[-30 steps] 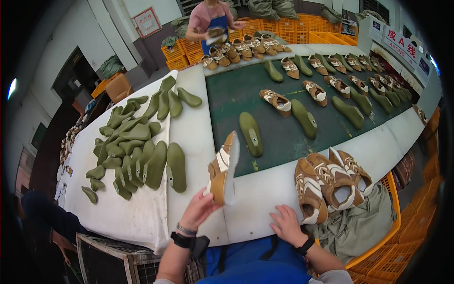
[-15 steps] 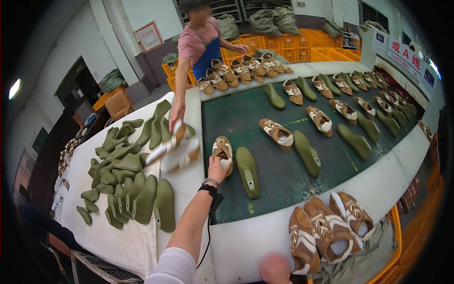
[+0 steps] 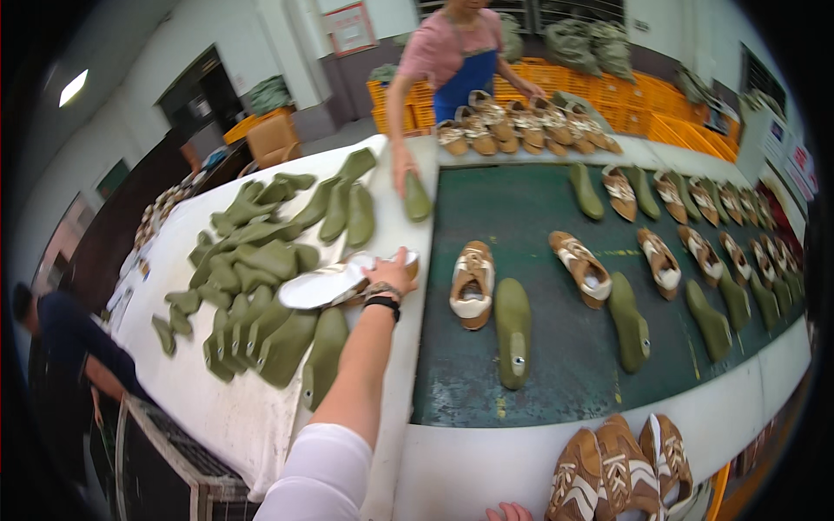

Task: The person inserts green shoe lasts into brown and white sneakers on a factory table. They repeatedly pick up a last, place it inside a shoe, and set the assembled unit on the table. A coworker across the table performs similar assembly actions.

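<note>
My left hand (image 3: 391,276) reaches across to the white tabletop, its fingers closed over a brown-and-white sneaker (image 3: 408,271) in a pair lying on its side. A white sole (image 3: 323,286) of that pair faces up, its edge over several green shoe lasts (image 3: 282,347). Only the fingertips of my right hand (image 3: 509,512) show at the lower edge, spread, with nothing visible in them, near a group of brown sneakers (image 3: 615,469). On the green belt, a single sneaker (image 3: 472,285) stands beside a green last (image 3: 513,333).
Rows of sneakers and lasts line the green belt (image 3: 556,373). Across the table a co-worker in a blue apron (image 3: 465,87) has a hand (image 3: 404,165) on a green last (image 3: 418,196). More sneakers (image 3: 530,126) sit on the far ledge, with orange crates (image 3: 630,100) behind.
My left hand has let go of the sneaker on the belt and moved left to the pair. The co-worker has released that pair and now touches a last. The view has shifted left.
</note>
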### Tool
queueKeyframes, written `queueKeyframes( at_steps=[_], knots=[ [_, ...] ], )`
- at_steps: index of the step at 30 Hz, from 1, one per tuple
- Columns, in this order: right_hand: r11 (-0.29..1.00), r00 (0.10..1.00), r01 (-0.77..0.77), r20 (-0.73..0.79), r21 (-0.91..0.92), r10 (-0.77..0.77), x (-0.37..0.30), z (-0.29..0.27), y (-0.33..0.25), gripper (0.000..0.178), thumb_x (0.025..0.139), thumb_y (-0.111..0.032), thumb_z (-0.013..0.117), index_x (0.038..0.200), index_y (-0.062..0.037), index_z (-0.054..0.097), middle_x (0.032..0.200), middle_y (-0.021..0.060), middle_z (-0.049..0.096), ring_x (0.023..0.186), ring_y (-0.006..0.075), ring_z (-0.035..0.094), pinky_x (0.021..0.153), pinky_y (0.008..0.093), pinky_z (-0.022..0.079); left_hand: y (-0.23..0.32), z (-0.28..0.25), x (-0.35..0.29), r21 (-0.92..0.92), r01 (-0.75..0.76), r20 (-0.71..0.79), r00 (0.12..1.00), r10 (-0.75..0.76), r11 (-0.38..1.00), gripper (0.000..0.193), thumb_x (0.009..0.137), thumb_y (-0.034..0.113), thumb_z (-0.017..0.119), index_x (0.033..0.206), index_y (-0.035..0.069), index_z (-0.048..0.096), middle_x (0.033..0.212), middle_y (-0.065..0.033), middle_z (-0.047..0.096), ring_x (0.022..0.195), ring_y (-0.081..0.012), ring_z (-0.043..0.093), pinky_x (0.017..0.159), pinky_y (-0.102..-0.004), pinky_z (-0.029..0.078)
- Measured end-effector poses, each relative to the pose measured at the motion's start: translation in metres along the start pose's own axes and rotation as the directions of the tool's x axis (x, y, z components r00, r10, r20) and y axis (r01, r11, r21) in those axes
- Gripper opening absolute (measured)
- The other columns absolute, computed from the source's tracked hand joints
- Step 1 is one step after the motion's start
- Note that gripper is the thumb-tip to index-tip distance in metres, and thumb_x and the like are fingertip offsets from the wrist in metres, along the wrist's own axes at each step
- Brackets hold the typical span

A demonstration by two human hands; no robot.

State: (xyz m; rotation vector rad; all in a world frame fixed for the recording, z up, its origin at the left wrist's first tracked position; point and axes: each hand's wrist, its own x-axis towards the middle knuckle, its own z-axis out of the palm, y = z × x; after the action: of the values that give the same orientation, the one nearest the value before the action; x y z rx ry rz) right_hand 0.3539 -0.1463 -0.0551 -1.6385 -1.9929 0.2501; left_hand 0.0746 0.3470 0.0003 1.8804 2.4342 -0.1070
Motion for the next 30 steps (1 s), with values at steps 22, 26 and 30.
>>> queueKeyframes(
  at_steps=[22,26,30],
  knots=[
    [0.923,0.995,0.094,-0.052,0.373,-0.08,0.028,-0.012,-0.05,0.043,0.084,-0.008,0.063,0.125,-0.0013,0.053,0.128,0.0236,0.049,0.117,0.0394,0.048,0.099,0.0439,0.039,-0.112,-0.035,-0.403,-0.903,-0.38,-0.39,0.921,0.011,-0.201,0.047,0.082,0.012,0.072,0.123,-0.003,0.053,0.111,-0.0063,0.064,0.099,-0.0129,0.061,0.086,-0.0291,0.051],
    [0.916,0.985,0.144,-0.141,0.373,-0.097,0.053,-0.023,-0.086,0.045,0.079,-0.019,0.068,0.12,-0.0042,0.057,0.122,0.0195,0.054,0.114,0.0377,0.051,0.097,0.0442,0.041,-0.118,0.026,-0.457,-0.922,-0.014,-0.077,0.986,0.147,-0.388,0.063,0.083,0.016,0.074,0.133,-0.003,0.042,0.119,-0.0094,0.058,0.109,-0.0152,0.057,0.092,-0.0319,0.049],
    [0.909,0.952,0.294,-0.002,0.296,-0.308,0.081,-0.002,-0.1,0.058,0.076,-0.03,0.073,0.125,-0.0035,0.054,0.128,0.0225,0.049,0.117,0.0413,0.047,0.098,0.0459,0.04,-0.153,0.06,-0.48,-0.976,0.156,0.105,0.948,0.301,-0.15,0.086,0.085,0.016,0.072,0.147,0.002,0.014,0.145,-0.0161,0.032,0.133,-0.0211,0.037,0.103,-0.0367,0.041]
  ],
)
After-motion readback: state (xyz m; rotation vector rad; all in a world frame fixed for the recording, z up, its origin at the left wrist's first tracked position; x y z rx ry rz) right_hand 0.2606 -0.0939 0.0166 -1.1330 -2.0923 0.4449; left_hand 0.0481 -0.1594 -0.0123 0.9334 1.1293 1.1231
